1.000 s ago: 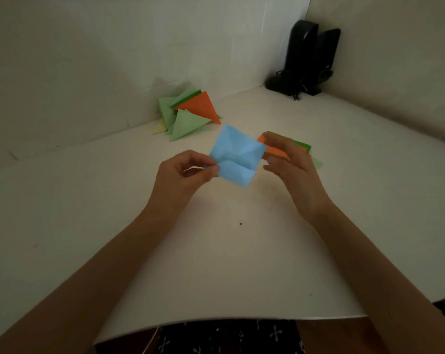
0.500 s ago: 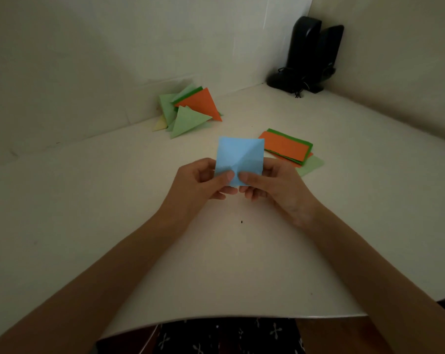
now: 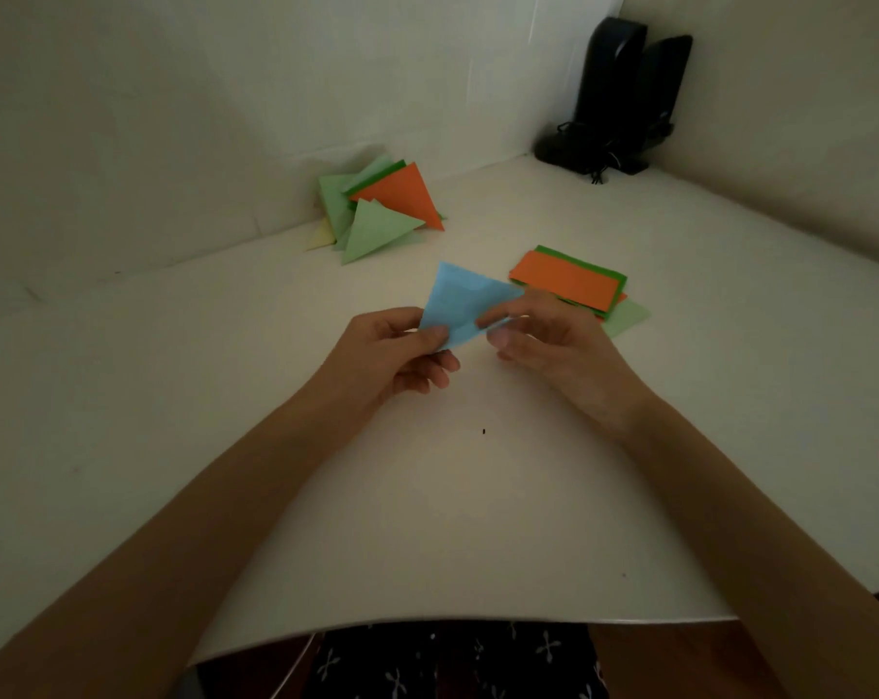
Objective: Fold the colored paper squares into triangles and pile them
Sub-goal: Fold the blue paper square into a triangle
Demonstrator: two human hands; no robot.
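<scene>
1. Held up above the white table (image 3: 225,396), near its middle: the blue paper (image 3: 460,300), folded into a rough triangle with one point towards the far wall.
2. Pinching the sheet's lower corner between thumb and forefinger: the left hand (image 3: 392,353), other fingers curled beneath.
3. At the sheet's right edge: the right hand (image 3: 553,345), fingertips over it and thumb under, seemingly a pinch, though blurred there.
4. Both hands close together, joined only by the sheet.
5. Far left, against the wall: the pile of folded triangles (image 3: 376,214), light green, dark green, orange and one pale yellow, overlapping loosely.
6. Flat on the table just beyond the right hand: the stack of unfolded squares (image 3: 568,280), orange on top, dark green and light green edges showing beneath.
7. Upright in the far corner: two black speakers (image 3: 624,93), cable bunched at their base.
</scene>
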